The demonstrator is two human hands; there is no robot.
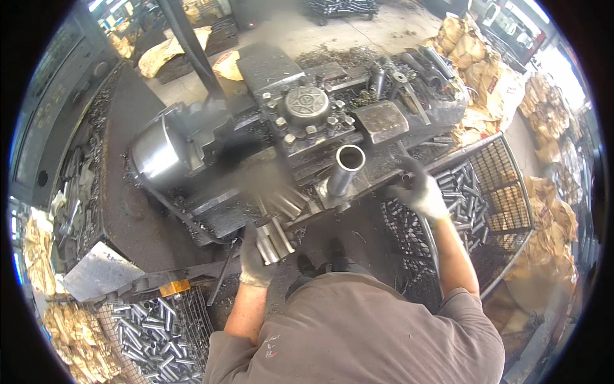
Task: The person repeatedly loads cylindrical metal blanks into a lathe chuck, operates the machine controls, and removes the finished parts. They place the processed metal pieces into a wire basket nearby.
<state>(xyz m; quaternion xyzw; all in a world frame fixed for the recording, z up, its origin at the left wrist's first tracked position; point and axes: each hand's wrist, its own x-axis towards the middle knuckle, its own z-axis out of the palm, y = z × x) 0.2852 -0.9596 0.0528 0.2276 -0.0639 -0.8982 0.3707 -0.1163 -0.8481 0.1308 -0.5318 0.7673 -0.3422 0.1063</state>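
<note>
My left hand (254,259), in a dirty work glove, is closed around several short, shiny metal tubes (274,240) at the front edge of a lathe. Just beyond it, more metal tubes (289,203) lie on the machine. My right hand (419,190), gloved with darkened fingers, reaches over the lathe's front right, beside a wire basket (524,217). Its fingers are apart, and I make out nothing held in them. Between my hands a wide, hollow metal cylinder (346,168) stands upright on the machine.
The lathe's round chuck (157,150) is at the left, its bolted tool post (306,105) in the middle. Metal tubes (464,198) fill the right basket; another wire basket (153,339) of tubes sits lower left. Brown wrapping (489,89) lines the right side. A rod (222,275) slants beside my left hand.
</note>
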